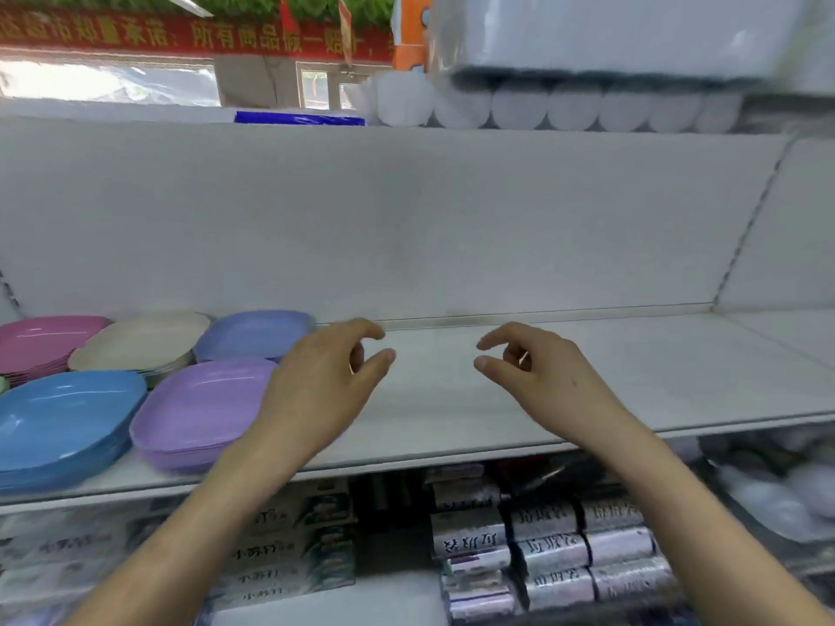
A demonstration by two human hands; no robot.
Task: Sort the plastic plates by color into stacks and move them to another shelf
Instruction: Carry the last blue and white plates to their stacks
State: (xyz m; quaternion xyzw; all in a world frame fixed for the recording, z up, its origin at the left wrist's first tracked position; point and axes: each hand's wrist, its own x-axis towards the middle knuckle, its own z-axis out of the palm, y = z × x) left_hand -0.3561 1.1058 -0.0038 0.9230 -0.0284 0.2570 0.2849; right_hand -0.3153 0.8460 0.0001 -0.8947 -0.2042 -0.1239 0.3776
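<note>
5 stacks of glossy rounded-square plates (199, 408) crowd the left end of the shelf (610, 390) (pink, cream, periwinkle along the back edge; blue, purple at the front). The left hand (325, 381) and right hand (537, 377) hover mid-shelf, fingers loosely curled, empty.

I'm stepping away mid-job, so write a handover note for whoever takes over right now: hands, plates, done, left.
Hands: left hand and right hand both empty, fingers loosely curled, above the shelf.
Plates: five one-colour stacks at the shelf's left end: pink, cream and periwinkle behind, light blue and purple in front.
Done: those colours sorted.
Left: not visible whether more plates wait elsewhere; check.
</note>
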